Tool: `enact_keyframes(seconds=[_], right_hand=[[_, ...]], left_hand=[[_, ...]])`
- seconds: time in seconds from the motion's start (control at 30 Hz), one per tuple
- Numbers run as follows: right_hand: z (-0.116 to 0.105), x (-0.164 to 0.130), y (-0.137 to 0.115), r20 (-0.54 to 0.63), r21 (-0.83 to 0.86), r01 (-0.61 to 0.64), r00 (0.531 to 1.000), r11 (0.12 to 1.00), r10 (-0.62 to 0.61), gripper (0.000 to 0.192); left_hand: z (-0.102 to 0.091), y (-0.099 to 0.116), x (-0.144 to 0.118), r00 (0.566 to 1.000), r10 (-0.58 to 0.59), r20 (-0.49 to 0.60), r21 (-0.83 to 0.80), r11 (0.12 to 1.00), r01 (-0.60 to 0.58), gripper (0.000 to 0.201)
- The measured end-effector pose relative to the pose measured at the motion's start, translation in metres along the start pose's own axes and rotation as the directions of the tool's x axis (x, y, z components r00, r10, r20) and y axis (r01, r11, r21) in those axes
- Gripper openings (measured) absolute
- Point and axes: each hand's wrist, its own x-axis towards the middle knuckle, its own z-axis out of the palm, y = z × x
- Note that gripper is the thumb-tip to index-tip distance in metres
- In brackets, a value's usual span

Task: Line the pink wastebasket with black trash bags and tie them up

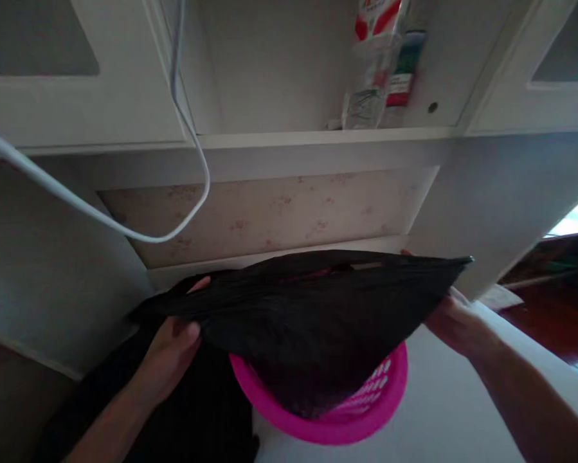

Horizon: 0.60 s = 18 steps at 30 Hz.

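A black plastic bag (312, 321) is stretched wide between my two hands, its mouth slightly parted along the top. My left hand (175, 347) grips the bag's left side, thumb in front and fingertips showing behind the edge. On the other side my right hand (450, 315) holds the bag near its right corner, with most of its fingers hidden behind the plastic. Below hangs the bag's lower part, dipping into a pink plastic basket (327, 434) with slotted walls. The basket's far rim is covered by the bag.
A white cable (119, 228) loops down at the upper left. Above, a white cabinet shelf (317, 138) holds a clear plastic bottle (368, 96) and a green and red container (404, 71). White side panels flank the space. Black cloth (197, 405) lies at lower left.
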Motion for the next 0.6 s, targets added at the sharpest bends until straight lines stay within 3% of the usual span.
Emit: enact_keyframes(seconds=[0.1, 0.2, 0.33, 0.4, 0.5, 0.53, 0.6], right_hand=[[0.012, 0.014, -0.008, -0.131, 0.035, -0.007, 0.991, 0.999, 0.011, 0.045], [0.011, 0.022, -0.018, -0.232, 0.060, 0.096, 0.970, 0.994, -0.080, 0.040], [-0.004, 0.020, -0.018, -0.274, 0.116, 0.207, 0.947, 0.971, -0.169, 0.041], [-0.011, 0.015, -0.010, -0.174, 0.130, 0.194, 0.970, 0.972, -0.170, 0.059], [-0.018, 0.011, 0.006, 0.089, 0.053, 0.115, 0.989, 0.992, -0.120, 0.093], [-0.018, 0.012, 0.010, 0.155, 0.012, 0.097, 0.983, 0.995, -0.097, 0.098], [-0.016, 0.016, 0.014, 0.234, -0.064, 0.088, 0.970, 0.994, -0.070, 0.093]], left_hand=[[0.014, 0.013, 0.017, 0.986, 0.026, -0.165, 0.036, 0.999, -0.020, 0.047], [0.013, 0.023, 0.027, 0.939, 0.091, -0.333, 0.003, 0.995, -0.096, 0.040], [-0.001, 0.024, 0.027, 0.916, 0.236, -0.324, -0.059, 0.962, -0.268, 0.042], [-0.007, 0.015, 0.023, 0.934, 0.257, -0.248, -0.115, 0.949, -0.292, 0.054], [-0.011, -0.004, 0.018, 0.985, 0.156, -0.071, -0.107, 0.981, -0.163, 0.088], [-0.009, -0.009, 0.017, 0.993, 0.117, -0.027, -0.069, 0.991, -0.118, 0.094], [-0.003, -0.012, 0.016, 0.997, 0.073, 0.007, 0.003, 0.997, -0.073, 0.087]])
